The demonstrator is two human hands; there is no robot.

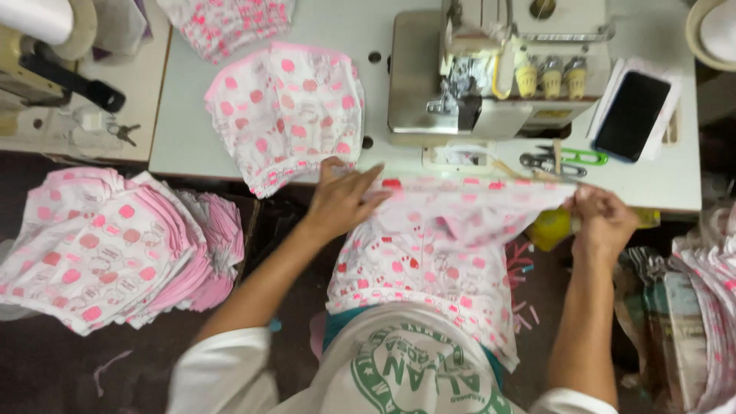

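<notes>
The left hand (pixel 341 201) presses flat on the fabric (pixel 429 253); the right hand (pixel 602 218) pinches its edge near the sewing machine (pixel 491 73). Keeping it taut should avoid puckers.

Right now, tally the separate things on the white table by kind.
Sewing machine: 1
Phone: 1
Scissors: 1
Loose pink-spotted fabric pieces lying apart from the hands: 2
Total: 5

Bright overhead light (soft blur)
</notes>
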